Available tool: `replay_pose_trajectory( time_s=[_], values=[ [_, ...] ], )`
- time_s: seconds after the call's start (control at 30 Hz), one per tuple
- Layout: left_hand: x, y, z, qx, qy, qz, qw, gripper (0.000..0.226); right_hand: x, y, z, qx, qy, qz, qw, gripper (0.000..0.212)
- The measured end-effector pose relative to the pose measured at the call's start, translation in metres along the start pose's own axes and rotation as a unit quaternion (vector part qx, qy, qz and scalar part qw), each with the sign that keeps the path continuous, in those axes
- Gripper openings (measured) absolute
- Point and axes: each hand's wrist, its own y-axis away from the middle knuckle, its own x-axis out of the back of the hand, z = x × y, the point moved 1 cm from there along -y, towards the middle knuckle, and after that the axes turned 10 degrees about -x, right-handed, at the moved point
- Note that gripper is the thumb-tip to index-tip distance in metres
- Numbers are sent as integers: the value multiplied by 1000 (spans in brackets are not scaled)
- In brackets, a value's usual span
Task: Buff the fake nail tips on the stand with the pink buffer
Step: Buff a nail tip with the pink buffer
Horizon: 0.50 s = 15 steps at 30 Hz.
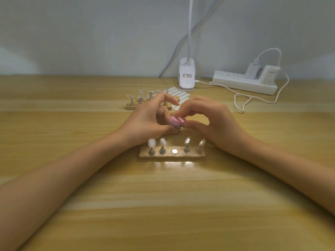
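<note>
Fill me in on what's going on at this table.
A person works with both hands just behind the near stand. The right hand pinches the pink buffer, and the left hand curls against it; whatever it holds there is hidden. The near stand carries four nail tips on pegs, with its middle magnet bare. A second stand with more tips sits farther back, before a clip lamp.

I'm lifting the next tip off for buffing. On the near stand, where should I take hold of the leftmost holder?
Pinch the leftmost holder by its thin metal stem, between the nail tip and the round base. Come from the front-left: that side is free, while the next holder stands close on its right. That grip should leave the tip's face bare.
</note>
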Motion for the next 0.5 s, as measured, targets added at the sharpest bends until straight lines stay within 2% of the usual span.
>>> replay_pose_trajectory(
  time_s=[0.17,0.27,0.37,0.5],
  values=[
    [-1,0,0,0,2,-1,1000,50,1,0,0,-10,-14,8,1000,11],
    [0,0,0,0,3,3,1000,48,-2,1,-1,16,18,4,1000,11],
    [-1,0,0,1,8,1,1000,48,0,1,0,-21,-17,9,1000,11],
    [0,1,-1,4,2,0,1000,46,-1,1,-1,-5,12,1,1000,10]
  ],
)
